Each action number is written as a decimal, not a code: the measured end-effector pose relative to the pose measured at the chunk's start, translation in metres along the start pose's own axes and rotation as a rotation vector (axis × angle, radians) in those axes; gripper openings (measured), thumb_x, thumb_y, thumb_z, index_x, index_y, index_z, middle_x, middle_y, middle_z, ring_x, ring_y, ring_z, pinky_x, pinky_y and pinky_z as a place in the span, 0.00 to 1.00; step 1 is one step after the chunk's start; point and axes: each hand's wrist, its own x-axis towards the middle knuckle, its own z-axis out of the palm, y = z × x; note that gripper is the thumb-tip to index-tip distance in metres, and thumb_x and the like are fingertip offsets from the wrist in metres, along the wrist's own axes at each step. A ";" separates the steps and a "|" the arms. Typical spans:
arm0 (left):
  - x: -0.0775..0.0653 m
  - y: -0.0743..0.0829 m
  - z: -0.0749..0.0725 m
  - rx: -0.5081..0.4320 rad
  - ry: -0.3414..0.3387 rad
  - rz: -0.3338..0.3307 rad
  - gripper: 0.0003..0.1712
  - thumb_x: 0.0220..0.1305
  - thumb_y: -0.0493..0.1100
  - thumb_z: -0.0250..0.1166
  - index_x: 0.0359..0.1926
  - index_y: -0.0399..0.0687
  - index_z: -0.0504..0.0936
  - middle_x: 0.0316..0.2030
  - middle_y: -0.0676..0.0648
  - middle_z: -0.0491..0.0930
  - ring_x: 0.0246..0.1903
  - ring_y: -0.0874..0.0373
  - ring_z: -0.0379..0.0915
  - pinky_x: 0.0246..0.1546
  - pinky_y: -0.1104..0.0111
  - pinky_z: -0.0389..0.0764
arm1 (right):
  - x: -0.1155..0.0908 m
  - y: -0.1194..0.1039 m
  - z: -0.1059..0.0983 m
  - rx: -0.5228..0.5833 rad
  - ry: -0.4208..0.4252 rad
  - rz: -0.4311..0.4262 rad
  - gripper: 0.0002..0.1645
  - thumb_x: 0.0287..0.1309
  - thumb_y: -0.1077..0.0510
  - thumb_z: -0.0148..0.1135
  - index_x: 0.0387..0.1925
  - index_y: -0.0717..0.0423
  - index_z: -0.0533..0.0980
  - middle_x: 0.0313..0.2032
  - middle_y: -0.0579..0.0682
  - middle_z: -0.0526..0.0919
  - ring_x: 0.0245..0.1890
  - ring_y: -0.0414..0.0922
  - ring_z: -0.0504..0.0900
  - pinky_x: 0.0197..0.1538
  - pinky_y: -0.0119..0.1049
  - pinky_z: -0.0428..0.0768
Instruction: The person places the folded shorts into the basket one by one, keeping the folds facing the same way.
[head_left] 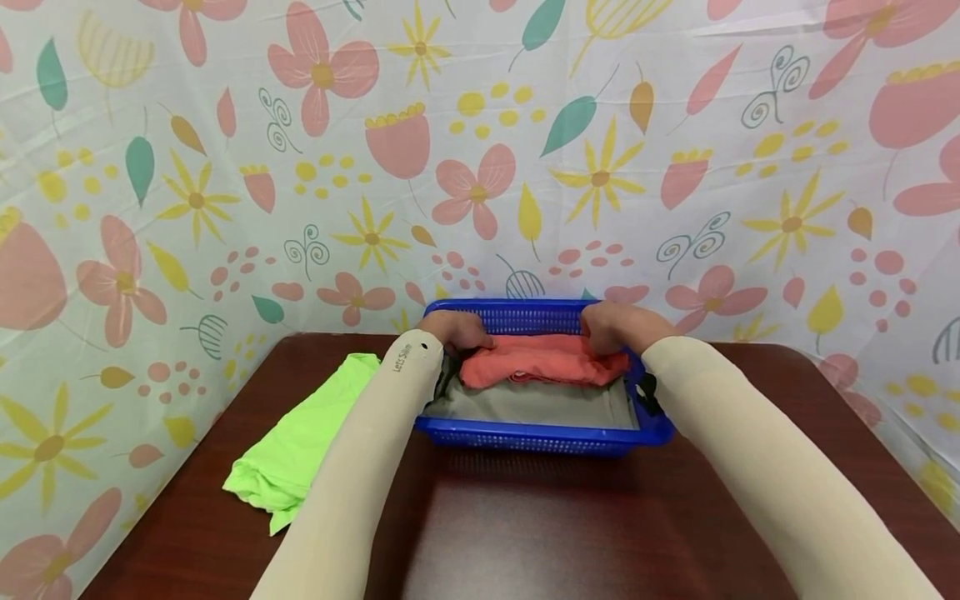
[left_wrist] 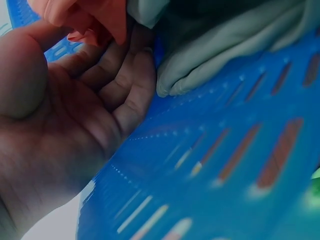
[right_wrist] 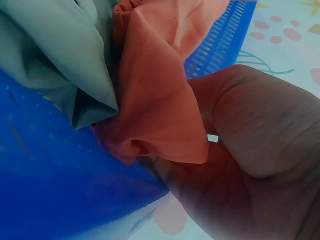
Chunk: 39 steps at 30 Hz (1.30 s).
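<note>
A folded coral-red garment lies in the back half of a blue perforated plastic basket, over a folded grey-green garment. My left hand holds the coral garment's left end. The left wrist view shows that hand's thumb on the coral cloth and its curled fingers beneath, beside the basket wall. At the other end, my right hand grips the coral fabric. Its thumb and fingers wrap the cloth's corner in the right wrist view, with some fingertips hidden under the fabric.
A bright green garment lies on the dark brown table, left of the basket. Behind the table hangs a white floral-patterned cloth. Dark material shows at the basket's right end. Both forearms wear cream sleeves.
</note>
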 end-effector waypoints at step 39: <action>-0.038 0.013 -0.013 0.020 0.002 -0.030 0.24 0.81 0.56 0.57 0.54 0.39 0.84 0.49 0.42 0.87 0.45 0.53 0.84 0.55 0.58 0.84 | -0.047 -0.006 0.013 -0.092 0.157 -0.264 0.17 0.65 0.55 0.68 0.51 0.59 0.80 0.44 0.54 0.80 0.44 0.51 0.77 0.49 0.47 0.80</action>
